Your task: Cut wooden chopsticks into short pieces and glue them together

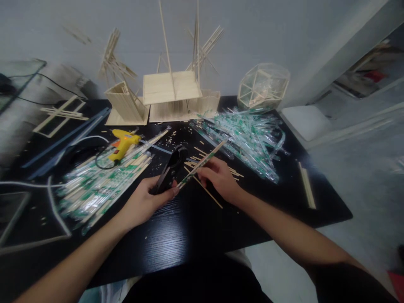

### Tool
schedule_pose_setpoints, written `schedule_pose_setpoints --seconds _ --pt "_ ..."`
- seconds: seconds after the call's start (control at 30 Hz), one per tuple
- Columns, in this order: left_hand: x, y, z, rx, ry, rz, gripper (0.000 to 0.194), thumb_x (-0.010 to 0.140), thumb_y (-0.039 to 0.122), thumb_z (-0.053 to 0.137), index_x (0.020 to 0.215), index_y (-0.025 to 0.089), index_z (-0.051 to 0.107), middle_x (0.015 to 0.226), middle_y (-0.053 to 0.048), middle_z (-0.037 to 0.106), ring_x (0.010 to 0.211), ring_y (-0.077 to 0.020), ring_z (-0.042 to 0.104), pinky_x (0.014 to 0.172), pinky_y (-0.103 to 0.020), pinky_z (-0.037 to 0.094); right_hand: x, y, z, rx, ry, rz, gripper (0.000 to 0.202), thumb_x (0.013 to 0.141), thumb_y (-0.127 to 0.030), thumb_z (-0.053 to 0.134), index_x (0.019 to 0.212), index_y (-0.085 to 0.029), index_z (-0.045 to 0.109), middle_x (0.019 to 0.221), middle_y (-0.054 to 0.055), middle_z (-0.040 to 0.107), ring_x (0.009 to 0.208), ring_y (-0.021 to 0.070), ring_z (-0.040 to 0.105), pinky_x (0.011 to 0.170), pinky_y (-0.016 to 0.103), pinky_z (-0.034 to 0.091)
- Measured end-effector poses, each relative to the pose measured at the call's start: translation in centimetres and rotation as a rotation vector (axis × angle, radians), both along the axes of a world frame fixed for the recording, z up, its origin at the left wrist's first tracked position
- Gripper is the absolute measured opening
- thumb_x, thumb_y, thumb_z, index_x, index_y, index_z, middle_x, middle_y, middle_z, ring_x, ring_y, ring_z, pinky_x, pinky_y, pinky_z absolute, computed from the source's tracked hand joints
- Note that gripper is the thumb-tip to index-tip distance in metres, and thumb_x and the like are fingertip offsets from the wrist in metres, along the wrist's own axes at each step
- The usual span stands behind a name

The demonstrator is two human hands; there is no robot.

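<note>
My left hand (148, 197) is closed around a black plier-like cutter (170, 168), its rounded head pointing up and away from me. Between the fingers of my right hand (221, 179) is a pair of chopsticks (210, 156) in a clear and green wrapper, tilted up to the right. The wrapper's lower end is close to my left fingertips; whether they touch it I cannot tell. Under my hands lie several short cut sticks (235, 172) and one longer thin stick (208, 192).
Wrapped chopsticks (104, 185) lie left, with a yellow glue gun (123, 145) on them. Empty wrappers (249, 134) are heaped right. Wooden stick structures (172, 86) and a faceted clear container (263, 86) stand along the wall. Loose sticks (306, 185) lie near the table's right edge.
</note>
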State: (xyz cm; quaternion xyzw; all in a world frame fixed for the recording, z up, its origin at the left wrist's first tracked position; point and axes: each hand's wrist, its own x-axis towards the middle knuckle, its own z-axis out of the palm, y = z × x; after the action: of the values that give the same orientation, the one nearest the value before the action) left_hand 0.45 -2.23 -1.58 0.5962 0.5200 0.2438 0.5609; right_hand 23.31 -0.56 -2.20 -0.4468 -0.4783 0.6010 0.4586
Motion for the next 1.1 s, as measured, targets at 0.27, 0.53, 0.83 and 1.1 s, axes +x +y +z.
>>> schedule_pose_setpoints --seconds 0.27,0.53,0.83,1.1 --pt "-0.1 0.4 0.6 -0.044 -0.047 -0.036 0.032 0.080 0.047 0.078 0.082 0.018 0.065 0.062 0.006 0.054 0.053 -0.0085 0.046 0.050 -0.021 0.035 -1.2 -1.2 -0.6 -0.054 0.223 0.141 0.023 0.074 -0.024 0.081 0.084 -0.019 0.061 0.083 -0.002 0.068 0.068 0.0116 0.068 0.068 0.027 0.059" --pt "0.4 0.0 0.5 -0.033 -0.062 -0.059 0.034 0.086 0.049 0.070 0.079 0.017 0.065 0.063 0.003 0.055 0.054 -0.0098 0.046 0.049 -0.021 0.037 -1.2 -1.2 -1.0 -0.074 0.213 0.151 0.032 0.074 -0.032 0.086 0.086 -0.019 0.060 0.075 -0.003 0.067 0.065 0.0119 0.067 0.066 0.028 0.062" --pt "0.3 0.1 0.6 -0.024 -0.075 -0.094 0.031 0.086 0.047 0.072 0.081 0.017 0.067 0.064 0.003 0.053 0.054 -0.0093 0.043 0.047 -0.021 0.032 -1.5 -1.2 -1.3 -0.073 0.251 0.211 0.029 0.077 -0.026 0.082 0.090 -0.019 0.057 0.077 -0.003 0.066 0.069 0.0134 0.070 0.068 0.030 0.063" --pt "0.6 0.1 1.0 -0.060 -0.074 -0.147 0.034 0.085 0.050 0.071 0.083 0.017 0.069 0.066 0.002 0.058 0.054 -0.0096 0.044 0.049 -0.022 0.034 -1.9 -1.6 -1.0 -0.034 0.249 0.229 0.025 0.084 -0.022 0.072 0.092 -0.021 0.049 0.075 -0.006 0.064 0.062 0.0118 0.067 0.060 0.027 0.060"
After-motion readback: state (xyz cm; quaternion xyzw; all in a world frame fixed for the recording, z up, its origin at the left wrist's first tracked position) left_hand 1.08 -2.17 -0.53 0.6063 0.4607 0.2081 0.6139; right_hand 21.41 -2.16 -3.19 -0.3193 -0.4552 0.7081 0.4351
